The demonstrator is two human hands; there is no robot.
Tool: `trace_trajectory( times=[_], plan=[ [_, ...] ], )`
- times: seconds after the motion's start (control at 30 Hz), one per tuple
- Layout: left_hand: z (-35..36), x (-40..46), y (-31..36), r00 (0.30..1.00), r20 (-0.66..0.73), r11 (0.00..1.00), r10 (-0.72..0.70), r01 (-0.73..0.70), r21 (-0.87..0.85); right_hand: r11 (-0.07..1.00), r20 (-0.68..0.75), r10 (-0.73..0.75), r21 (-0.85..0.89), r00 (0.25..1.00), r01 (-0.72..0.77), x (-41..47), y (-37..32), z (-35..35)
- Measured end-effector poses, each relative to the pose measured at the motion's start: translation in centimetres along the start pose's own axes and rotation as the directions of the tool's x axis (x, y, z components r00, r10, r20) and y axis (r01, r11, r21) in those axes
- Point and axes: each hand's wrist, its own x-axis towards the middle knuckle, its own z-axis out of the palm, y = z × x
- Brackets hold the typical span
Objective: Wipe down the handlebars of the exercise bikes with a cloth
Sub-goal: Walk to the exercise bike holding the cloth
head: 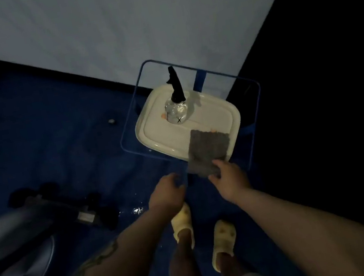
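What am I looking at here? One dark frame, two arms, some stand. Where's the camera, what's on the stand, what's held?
There is no robot: a person wears a wide-angle camera on the head, looking down at their own arms and slippered feet on a blue floor. In front stands a blue wire-frame stand carrying a cream tray. On the tray stands a clear spray bottle with a black trigger head. A grey cloth lies half on the tray's near edge; the right hand grips its near end. The left hand holds nothing visible, fingers loosely curled beside the frame. At lower left is part of an exercise bike.
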Motion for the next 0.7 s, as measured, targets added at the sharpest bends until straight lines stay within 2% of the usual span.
trace_trajectory(
  times=[0.1, 0.27, 0.43, 0.6, 0.7],
  plan=[
    [0.4, 0.7, -0.7, 0.999, 0.031, 0.999, -0.033, 0.033, -0.003, 0.999, -0.077, -0.001, -0.049, 0.997, -0.003, 0.9, 0.0, 0.5],
    [0.4, 1.7, -1.9, 0.997, 0.062, 0.999, -0.043, 0.042, 0.01, 0.999, -0.146, -0.017, -0.034, 0.989, 0.012, 2.0, -0.1, 0.4],
    [-1.3, 0.9, -1.5, 1.0, 0.022, 1.0, -0.022, 0.022, -0.003, 0.984, -0.173, -0.058, -0.177, 0.983, 0.027, 1.5, -1.3, -2.0],
    [-3.3, -3.1, -0.6, 0.998, -0.056, 0.996, -0.041, 0.037, -0.08, 0.967, -0.191, -0.208, -0.189, 0.959, 0.173, -1.5, -4.0, -4.9],
    [-4.2, -6.6, -1.0, 0.982, -0.165, 0.984, -0.088, 0.06, -0.166, 0.937, -0.161, -0.336, -0.161, 0.928, 0.311, -3.7, -5.5, -5.3]
  ],
)
